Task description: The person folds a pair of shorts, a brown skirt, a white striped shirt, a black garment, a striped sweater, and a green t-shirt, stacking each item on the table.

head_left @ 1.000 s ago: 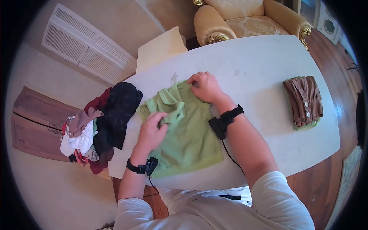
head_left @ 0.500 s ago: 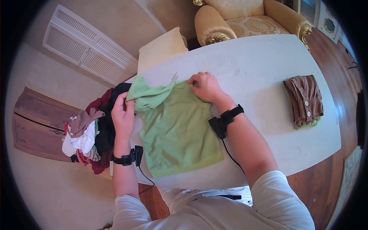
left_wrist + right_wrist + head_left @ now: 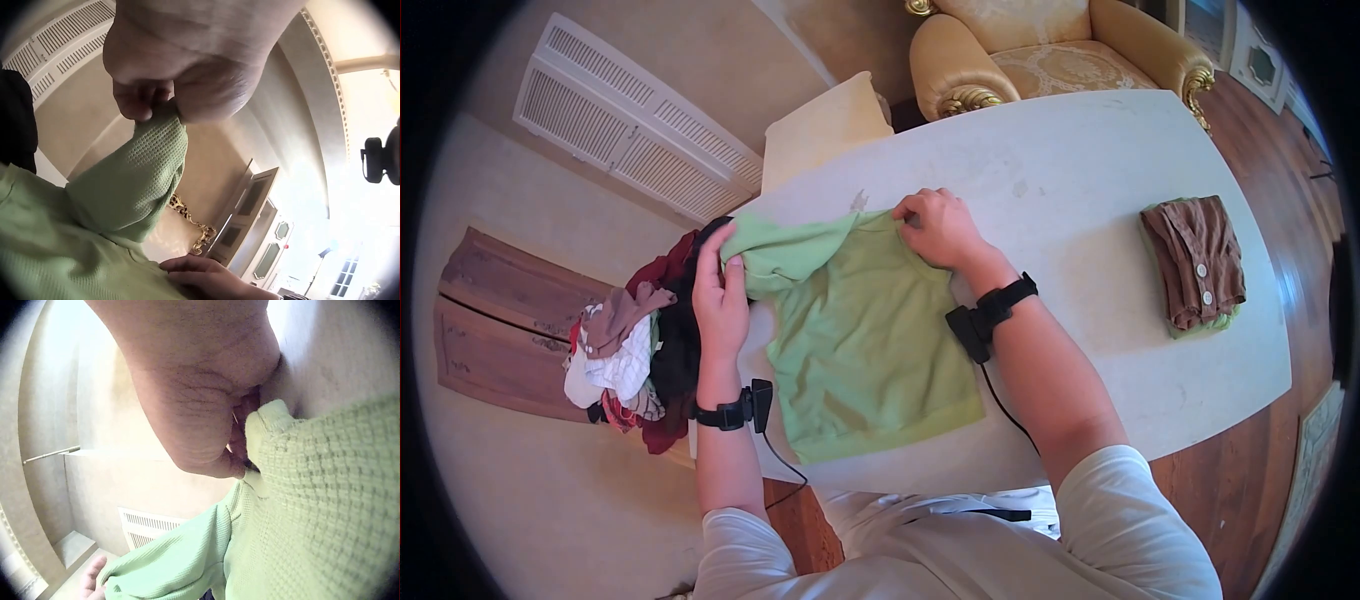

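A green long-sleeved top [image 3: 870,340] in waffle knit lies spread on the table, its body flat and lightly creased. My left hand [image 3: 722,305] grips the end of one sleeve [image 3: 790,250] and holds it out to the left. In the left wrist view that sleeve [image 3: 140,172] hangs raised from between the fingers. My right hand [image 3: 940,228] pinches the top edge of the garment near the neckline. The right wrist view shows the thumb and fingers of the right hand [image 3: 194,406] at the edge of the knit. The other sleeve is not visible.
A folded brown buttoned garment [image 3: 1195,260] rests on green cloth at the table's right side. Heaped clothes, with a black piece [image 3: 675,345] and a white one [image 3: 622,370], lie at the left edge. Beyond the table [image 3: 1080,150] stands a gold armchair [image 3: 1050,65].
My left hand has moved left and drawn the bunched sleeve out to the side. Over the last half second the raised sleeve has dipped slightly. My right hand stays in place.
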A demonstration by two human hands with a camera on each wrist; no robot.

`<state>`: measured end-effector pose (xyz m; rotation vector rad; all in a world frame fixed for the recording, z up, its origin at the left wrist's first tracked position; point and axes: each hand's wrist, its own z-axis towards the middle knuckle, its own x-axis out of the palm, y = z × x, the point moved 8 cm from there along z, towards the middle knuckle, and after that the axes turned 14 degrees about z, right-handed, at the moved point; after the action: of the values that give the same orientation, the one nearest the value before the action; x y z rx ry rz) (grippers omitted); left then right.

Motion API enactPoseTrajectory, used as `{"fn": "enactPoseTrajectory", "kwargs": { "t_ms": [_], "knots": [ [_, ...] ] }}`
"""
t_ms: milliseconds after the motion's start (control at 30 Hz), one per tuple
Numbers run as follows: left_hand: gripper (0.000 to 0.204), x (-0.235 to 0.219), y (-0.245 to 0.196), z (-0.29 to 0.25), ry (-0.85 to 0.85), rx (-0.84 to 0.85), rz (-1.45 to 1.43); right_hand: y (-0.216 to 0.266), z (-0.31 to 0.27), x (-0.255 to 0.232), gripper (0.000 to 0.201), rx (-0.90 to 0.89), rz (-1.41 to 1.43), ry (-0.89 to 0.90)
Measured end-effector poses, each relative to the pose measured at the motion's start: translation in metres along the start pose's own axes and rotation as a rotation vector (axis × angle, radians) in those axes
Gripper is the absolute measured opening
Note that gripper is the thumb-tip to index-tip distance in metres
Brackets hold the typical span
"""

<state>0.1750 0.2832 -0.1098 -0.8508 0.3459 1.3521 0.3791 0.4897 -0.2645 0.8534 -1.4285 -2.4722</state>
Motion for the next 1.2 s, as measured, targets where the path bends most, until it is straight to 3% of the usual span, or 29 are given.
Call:
{"fn": "enactPoseTrajectory", "kwargs": {
  "t_ms": [100, 200, 300, 400, 500, 600, 800, 933, 1067, 1200],
  "knots": [
    [0.031, 0.005, 0.023, -0.008, 0.193, -0.162, -0.008, -0.001, 0.000, 0.001, 0.022, 0.001, -0.001, 0.002],
    [0.022, 0.002, 0.023, -0.010, 0.075, -0.200, -0.134, -0.001, 0.001, 0.001, 0.022, 0.005, -0.004, 0.001],
    [0.015, -0.001, 0.033, -0.013, 0.134, -0.243, -0.016, -0.001, 0.000, 0.001, 0.022, 0.001, -0.002, -0.001],
    [0.011, -0.006, 0.018, -0.011, 0.131, -0.217, 0.113, 0.000, 0.000, 0.000, 0.022, 0.003, -0.002, 0.003],
    [0.015, -0.014, -0.015, -0.003, -0.017, 0.162, 0.296, 0.001, 0.000, 0.000, 0.021, -0.002, -0.005, -0.001],
    [0.020, -0.008, 0.012, -0.011, 0.088, -0.134, 0.062, 0.001, 0.000, -0.001, 0.021, 0.001, 0.001, -0.001],
    [0.024, 0.006, -0.001, -0.027, 0.197, -0.062, 0.093, 0.000, 0.000, 0.000, 0.022, -0.004, 0.000, -0.009],
    [0.020, 0.028, -0.007, -0.043, 0.447, -0.129, 0.063, -0.001, 0.001, 0.000, 0.022, -0.003, 0.008, 0.000],
    [0.027, 0.040, -0.029, -0.057, 0.832, -0.050, 0.127, 0.000, -0.001, -0.002, 0.022, -0.008, -0.002, -0.012],
    [0.037, 0.039, -0.019, -0.048, 0.535, -0.087, 0.098, 0.000, 0.000, 0.000, 0.022, -0.005, -0.003, -0.005]
  ]
}}
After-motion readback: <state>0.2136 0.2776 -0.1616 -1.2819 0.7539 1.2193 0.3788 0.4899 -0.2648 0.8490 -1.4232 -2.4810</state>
